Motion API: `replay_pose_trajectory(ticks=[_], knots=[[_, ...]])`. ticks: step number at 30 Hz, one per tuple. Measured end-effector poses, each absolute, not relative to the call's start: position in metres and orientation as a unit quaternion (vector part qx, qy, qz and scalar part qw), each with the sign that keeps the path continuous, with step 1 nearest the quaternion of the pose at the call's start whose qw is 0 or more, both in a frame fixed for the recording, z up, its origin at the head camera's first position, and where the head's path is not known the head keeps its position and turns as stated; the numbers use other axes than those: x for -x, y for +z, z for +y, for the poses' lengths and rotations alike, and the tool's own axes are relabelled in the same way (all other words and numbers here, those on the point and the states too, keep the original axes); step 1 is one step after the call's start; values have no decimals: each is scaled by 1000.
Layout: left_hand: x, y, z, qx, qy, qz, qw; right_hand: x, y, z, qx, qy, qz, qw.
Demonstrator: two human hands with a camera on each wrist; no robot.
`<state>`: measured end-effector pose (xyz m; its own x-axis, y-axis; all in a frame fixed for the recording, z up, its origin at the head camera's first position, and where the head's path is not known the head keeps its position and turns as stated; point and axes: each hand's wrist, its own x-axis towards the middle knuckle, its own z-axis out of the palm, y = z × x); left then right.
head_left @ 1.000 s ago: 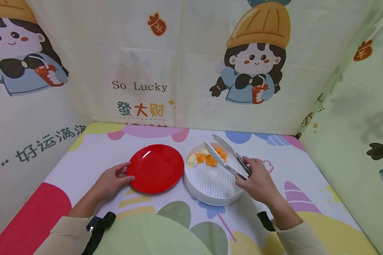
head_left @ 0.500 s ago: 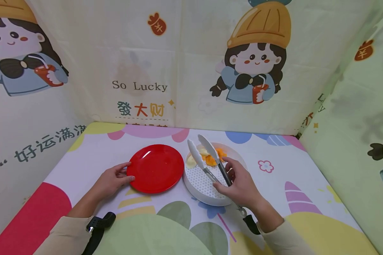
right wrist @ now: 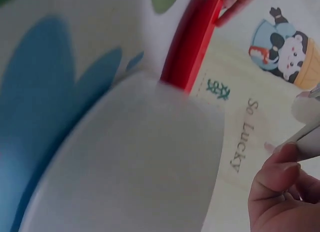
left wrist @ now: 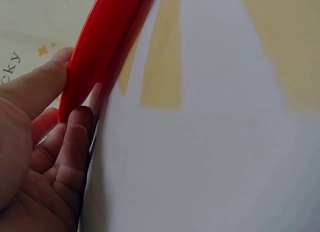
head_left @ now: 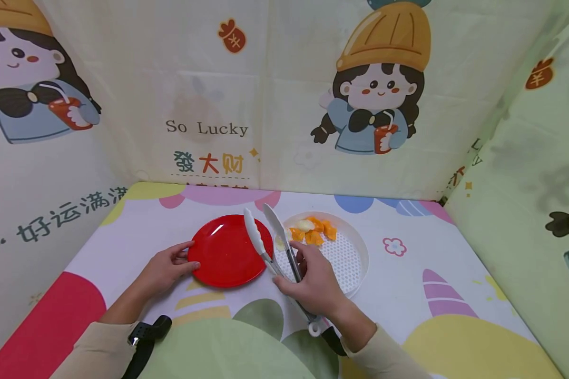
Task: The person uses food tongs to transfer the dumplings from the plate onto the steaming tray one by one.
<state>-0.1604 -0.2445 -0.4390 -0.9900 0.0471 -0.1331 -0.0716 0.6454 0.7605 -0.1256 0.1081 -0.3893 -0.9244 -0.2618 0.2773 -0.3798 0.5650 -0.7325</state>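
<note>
My left hand pinches the near-left rim of a red plate, thumb on top and fingertips under the edge in the left wrist view. In my right hand I hold metal tongs with white tips. Those tips stand apart over the plate's right edge, with nothing visible between them. Right of the plate sits a round white steamer tray with a perforated bottom. Orange pieces and pale pieces lie toward its back left; one pale piece is partly behind the tongs.
A patterned cloth covers the table. Printed fabric walls rise at the back and sides. Black straps, one of them a wrist strap, hang by both wrists.
My right hand has carried the spread tongs leftward from above the white tray to the red plate's right edge. The left hand and plate have stayed in place.
</note>
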Motion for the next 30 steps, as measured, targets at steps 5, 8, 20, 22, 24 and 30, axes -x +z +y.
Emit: replay_pose_trajectory(ticks=[5, 8, 20, 22, 24, 30], knots=[[161, -439, -244, 7, 417, 906, 70, 123, -392, 87, -191, 438, -877, 59], [161, -438, -244, 6, 415, 907, 70, 120, -395, 75, -198, 441, -874, 47], [162, -438, -243, 10, 416, 907, 68, 108, -406, 52, -173, 417, -892, -6], [162, -438, -243, 11, 414, 907, 69, 107, -406, 50, -167, 403, -900, -10], [162, -438, -243, 10, 410, 909, 70, 106, -406, 50, -165, 384, -908, -15], [159, -438, -244, 3, 407, 910, 75, 103, -406, 49, -160, 336, -927, -55]])
